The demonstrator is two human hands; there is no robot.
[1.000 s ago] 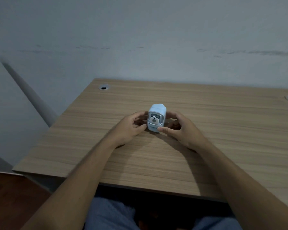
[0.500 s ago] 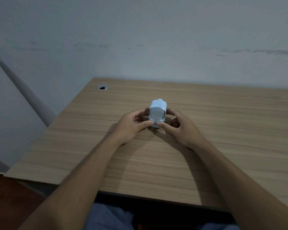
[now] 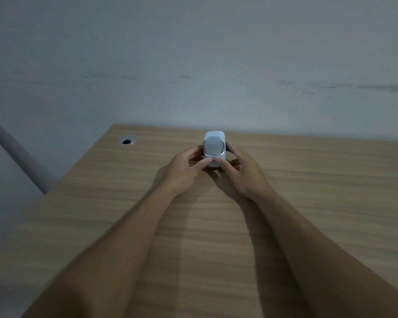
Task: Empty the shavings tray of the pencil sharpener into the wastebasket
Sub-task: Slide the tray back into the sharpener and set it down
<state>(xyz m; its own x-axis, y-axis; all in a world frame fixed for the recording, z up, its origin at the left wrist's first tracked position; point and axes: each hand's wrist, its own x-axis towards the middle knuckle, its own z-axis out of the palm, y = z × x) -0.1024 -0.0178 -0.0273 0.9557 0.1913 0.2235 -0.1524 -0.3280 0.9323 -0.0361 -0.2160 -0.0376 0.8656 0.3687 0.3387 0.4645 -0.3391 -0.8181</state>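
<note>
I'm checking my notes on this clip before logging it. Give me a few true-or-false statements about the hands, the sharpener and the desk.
1. Both hands hold the pencil sharpener. True: the left hand and right hand grip it from either side.
2. A wastebasket stands on the desk. False: none is in view.
3. The sharpener is dark red. False: it is pale blue.
4. A round cable hole sits near the desk's far left corner. True.

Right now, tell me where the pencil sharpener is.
In the head view the pencil sharpener stands on the wooden desk near its far edge, held between the left hand and right hand.
</note>
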